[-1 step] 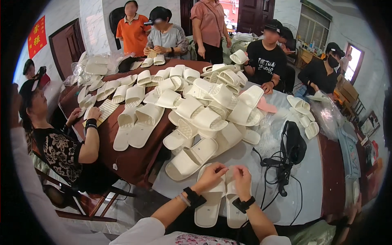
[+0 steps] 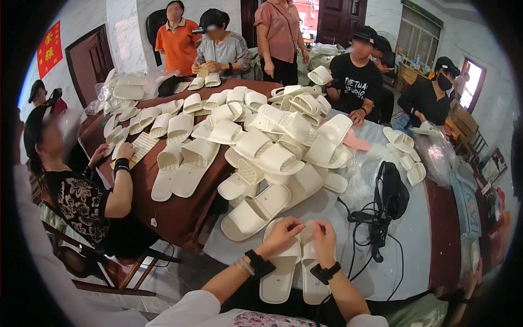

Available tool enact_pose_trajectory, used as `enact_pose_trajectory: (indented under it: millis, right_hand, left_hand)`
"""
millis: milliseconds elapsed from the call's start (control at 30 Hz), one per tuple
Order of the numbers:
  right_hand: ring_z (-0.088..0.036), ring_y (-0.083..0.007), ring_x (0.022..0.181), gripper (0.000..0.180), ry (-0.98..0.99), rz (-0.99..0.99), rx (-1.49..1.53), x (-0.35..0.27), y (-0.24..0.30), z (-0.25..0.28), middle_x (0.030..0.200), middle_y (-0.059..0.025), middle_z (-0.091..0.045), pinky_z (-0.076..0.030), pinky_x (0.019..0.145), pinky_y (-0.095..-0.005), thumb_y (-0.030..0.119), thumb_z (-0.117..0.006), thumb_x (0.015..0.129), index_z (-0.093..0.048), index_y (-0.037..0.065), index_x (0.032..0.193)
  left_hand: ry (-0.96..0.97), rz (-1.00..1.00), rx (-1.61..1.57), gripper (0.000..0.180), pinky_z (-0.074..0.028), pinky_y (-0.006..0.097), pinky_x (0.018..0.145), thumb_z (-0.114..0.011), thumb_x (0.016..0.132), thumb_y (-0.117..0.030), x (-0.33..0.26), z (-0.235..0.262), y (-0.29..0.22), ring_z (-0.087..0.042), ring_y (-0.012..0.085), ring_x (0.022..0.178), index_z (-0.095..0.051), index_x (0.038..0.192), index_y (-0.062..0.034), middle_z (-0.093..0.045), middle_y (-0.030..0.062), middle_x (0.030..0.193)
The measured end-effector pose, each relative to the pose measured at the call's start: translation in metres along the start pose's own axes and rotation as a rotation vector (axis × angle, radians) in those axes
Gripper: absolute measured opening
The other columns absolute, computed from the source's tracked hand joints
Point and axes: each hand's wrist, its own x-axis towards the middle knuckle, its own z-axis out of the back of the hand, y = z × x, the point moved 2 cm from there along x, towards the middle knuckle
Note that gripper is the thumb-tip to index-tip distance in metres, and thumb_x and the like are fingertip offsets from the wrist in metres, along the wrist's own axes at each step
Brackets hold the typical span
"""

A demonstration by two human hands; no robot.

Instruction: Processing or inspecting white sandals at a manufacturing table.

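Left hand [image 2: 279, 236] and right hand [image 2: 325, 244] are loosely curled, thumbs and fingertips drawn together; whether either pinches something small, I cannot tell. Directly beneath them, side by side on the grey-covered desk [image 2: 362, 278], lie a left cream slipper [image 2: 276, 284] and a right cream slipper [image 2: 314, 286], one under each hand, heel ends toward the person. Just beyond rises a slipper pile [image 2: 271, 158].

Left hand [image 2: 282, 236], right hand [image 2: 324, 241] near; both curled
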Motion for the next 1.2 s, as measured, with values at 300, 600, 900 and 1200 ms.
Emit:
enact_pose_trajectory:
  millis: [300,600,900,1200]
  right_hand:
    - [-0.051,-0.0084,0.069,0.011,-0.017,-0.049,0.042,0.0,-0.001,0.001,0.08,-0.002,-0.056,-0.043,0.064,-0.0214,0.009,-0.055,0.085,-0.057,0.0,0.092]
    - [-0.051,-0.0089,0.07,0.011,-0.027,-0.041,0.013,-0.007,-0.005,0.003,0.083,-0.0041,-0.057,-0.043,0.065,-0.0222,0.009,-0.058,0.084,-0.058,0.0,0.09]
    - [-0.05,-0.009,0.069,0.013,0.044,-0.05,-0.072,0.004,-0.003,-0.001,0.078,-0.0018,-0.056,-0.042,0.065,-0.0221,0.013,-0.057,0.086,-0.058,0.002,0.092]
    - [-0.049,-0.0061,0.069,0.011,0.05,0.028,-0.019,0.005,-0.005,-0.002,0.081,-0.0003,-0.056,-0.042,0.063,-0.0196,0.011,-0.056,0.085,-0.058,0.001,0.09]
  left_hand:
    - [-0.036,-0.01,-0.033,0.017,-0.04,0.024,0.06,-0.058,0.085,-0.016,0.002,-0.003,0.004,-0.046,0.0081,0.068,-0.057,0.089,0.0003,-0.055,0.0008,0.075]
    - [-0.027,-0.031,-0.057,0.018,-0.04,0.024,0.061,-0.058,0.085,-0.018,-0.003,-0.005,0.009,-0.048,0.0096,0.068,-0.058,0.088,-0.0001,-0.054,0.0023,0.076]
    - [-0.065,-0.026,0.075,0.02,-0.042,0.026,0.064,-0.056,0.086,-0.019,0.007,0.003,0.015,-0.05,0.0099,0.07,-0.057,0.09,0.0006,-0.057,0.004,0.076]
    - [-0.037,-0.003,-0.066,0.014,-0.04,0.022,0.062,-0.057,0.086,-0.015,0.01,-0.002,0.016,-0.047,0.0058,0.069,-0.058,0.089,-0.001,-0.055,-0.0007,0.075]
